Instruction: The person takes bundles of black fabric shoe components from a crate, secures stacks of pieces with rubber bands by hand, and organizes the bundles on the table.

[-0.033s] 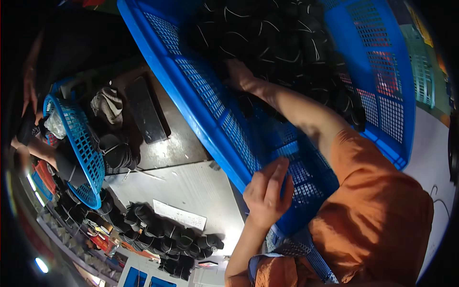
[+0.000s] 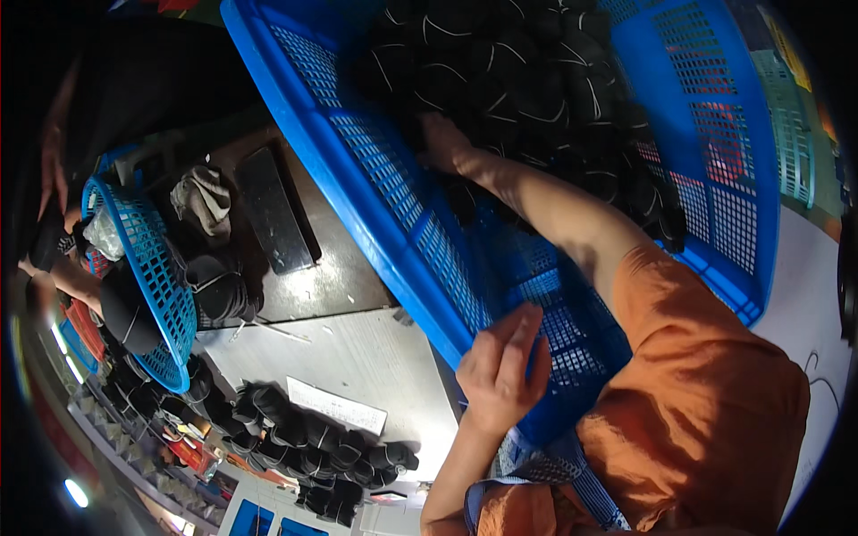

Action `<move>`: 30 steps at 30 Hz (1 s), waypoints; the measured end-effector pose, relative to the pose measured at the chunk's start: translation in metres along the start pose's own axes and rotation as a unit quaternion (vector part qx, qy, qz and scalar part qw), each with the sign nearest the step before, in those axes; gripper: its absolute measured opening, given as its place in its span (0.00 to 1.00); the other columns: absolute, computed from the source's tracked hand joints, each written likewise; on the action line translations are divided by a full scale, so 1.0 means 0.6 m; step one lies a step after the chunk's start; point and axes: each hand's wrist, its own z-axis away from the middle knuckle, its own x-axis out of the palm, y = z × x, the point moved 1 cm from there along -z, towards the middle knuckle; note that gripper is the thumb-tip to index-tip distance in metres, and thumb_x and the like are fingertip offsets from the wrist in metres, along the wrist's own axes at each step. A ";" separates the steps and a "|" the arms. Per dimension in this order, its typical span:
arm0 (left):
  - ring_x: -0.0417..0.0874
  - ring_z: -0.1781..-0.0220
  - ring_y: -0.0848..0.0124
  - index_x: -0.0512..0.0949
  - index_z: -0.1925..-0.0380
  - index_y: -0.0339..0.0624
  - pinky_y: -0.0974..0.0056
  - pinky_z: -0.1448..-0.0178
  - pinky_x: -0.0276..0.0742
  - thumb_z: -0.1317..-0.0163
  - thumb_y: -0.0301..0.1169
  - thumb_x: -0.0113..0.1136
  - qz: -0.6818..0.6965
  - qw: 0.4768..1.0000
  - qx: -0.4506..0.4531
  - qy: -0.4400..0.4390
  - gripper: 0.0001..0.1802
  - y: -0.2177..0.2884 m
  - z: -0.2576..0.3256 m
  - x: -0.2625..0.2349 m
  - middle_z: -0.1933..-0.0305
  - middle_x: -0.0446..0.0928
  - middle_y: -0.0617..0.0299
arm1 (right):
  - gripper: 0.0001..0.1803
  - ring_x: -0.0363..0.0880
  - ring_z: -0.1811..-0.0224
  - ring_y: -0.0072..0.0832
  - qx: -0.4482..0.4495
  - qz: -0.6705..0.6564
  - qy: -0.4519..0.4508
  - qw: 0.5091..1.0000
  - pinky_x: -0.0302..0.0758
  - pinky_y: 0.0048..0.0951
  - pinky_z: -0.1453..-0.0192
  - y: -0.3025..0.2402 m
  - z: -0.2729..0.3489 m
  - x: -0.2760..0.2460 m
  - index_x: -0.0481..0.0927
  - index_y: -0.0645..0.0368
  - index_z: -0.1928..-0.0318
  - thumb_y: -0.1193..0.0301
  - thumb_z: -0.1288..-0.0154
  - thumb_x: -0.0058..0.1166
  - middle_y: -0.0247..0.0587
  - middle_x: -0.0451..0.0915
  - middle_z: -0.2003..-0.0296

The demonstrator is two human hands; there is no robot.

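Note:
A large blue plastic basket (image 2: 380, 246) with lattice sides stands tilted across my view. Black bundles (image 2: 536, 85), soft-looking and tied with thin white bands, fill its far part. My right hand (image 2: 444, 143) reaches in among them at the left inner side; its fingers are lost in the dark, so whether they grip a bundle is not visible. Over the basket's near corner hovers or rests my left hand (image 2: 503, 368), fingers loosely bent, thumb apart, nothing seen in it. Bare blue lattice shows inside the basket between my two hands.
On the left, another person's arm (image 2: 76, 281) reaches to a smaller light-blue basket (image 2: 165, 268). A dark flat tray (image 2: 275, 210) and a grey cloth (image 2: 204, 201) lie on the table. More black bundles (image 2: 313, 433) line its edge beside a white paper sheet (image 2: 335, 406).

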 end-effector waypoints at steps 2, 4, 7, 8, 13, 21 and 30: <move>0.83 0.65 0.62 0.77 0.54 0.38 0.65 0.66 0.79 0.56 0.19 0.66 0.006 1.000 -0.012 0.003 0.25 -0.003 0.007 -0.007 0.56 0.79 0.54 | 0.43 0.68 0.40 0.51 -0.034 -0.070 -0.026 0.997 0.70 0.43 0.37 -0.023 -0.006 0.003 0.59 0.51 0.33 0.69 0.50 0.64 0.60 0.63 0.39; 0.83 0.65 0.62 0.77 0.54 0.38 0.66 0.66 0.79 0.56 0.19 0.66 0.009 1.000 -0.015 -0.001 0.25 -0.002 0.008 -0.005 0.56 0.79 0.54 | 0.47 0.66 0.37 0.51 -0.056 -0.128 -0.045 0.989 0.69 0.44 0.35 -0.024 0.000 -0.011 0.58 0.49 0.31 0.68 0.53 0.68 0.61 0.59 0.37; 0.83 0.64 0.63 0.77 0.54 0.39 0.67 0.66 0.79 0.57 0.19 0.66 0.008 1.000 -0.018 -0.003 0.25 -0.001 0.006 -0.007 0.56 0.79 0.55 | 0.50 0.63 0.36 0.53 -0.096 0.014 -0.106 0.990 0.69 0.48 0.36 -0.041 0.007 -0.026 0.56 0.45 0.30 0.68 0.54 0.69 0.59 0.57 0.36; 0.83 0.64 0.64 0.77 0.54 0.39 0.67 0.66 0.79 0.57 0.19 0.66 0.011 1.000 -0.014 0.001 0.25 -0.001 0.002 -0.005 0.57 0.79 0.55 | 0.49 0.60 0.34 0.55 -0.081 0.025 -0.132 0.988 0.69 0.46 0.35 -0.039 0.005 -0.034 0.56 0.44 0.31 0.69 0.54 0.68 0.59 0.55 0.36; 0.79 0.52 0.58 0.76 0.52 0.39 0.63 0.57 0.78 0.57 0.20 0.68 -0.014 0.999 -0.040 -0.029 0.27 0.004 -0.018 0.001 0.49 0.75 0.50 | 0.45 0.61 0.34 0.51 -0.054 -0.099 -0.089 0.990 0.70 0.41 0.36 0.018 0.018 -0.054 0.60 0.45 0.33 0.72 0.54 0.65 0.55 0.55 0.36; 0.61 0.34 0.39 0.50 0.30 0.42 0.51 0.37 0.67 0.59 0.28 0.74 -0.069 0.988 -0.141 0.011 0.57 -0.019 -0.112 0.017 0.32 0.51 0.35 | 0.41 0.72 0.42 0.32 -0.158 -0.505 -0.333 0.780 0.72 0.33 0.40 -0.085 0.255 -0.309 0.63 0.52 0.34 0.72 0.51 0.63 0.40 0.71 0.45; 0.71 0.47 0.48 0.57 0.32 0.41 0.54 0.44 0.72 0.65 0.26 0.74 0.011 0.990 -0.135 -0.034 0.55 -0.023 -0.116 0.005 0.45 0.67 0.44 | 0.22 0.76 0.49 0.41 -0.383 0.265 0.196 0.863 0.73 0.35 0.44 -0.051 -0.200 -0.239 0.76 0.58 0.49 0.64 0.42 0.60 0.45 0.79 0.53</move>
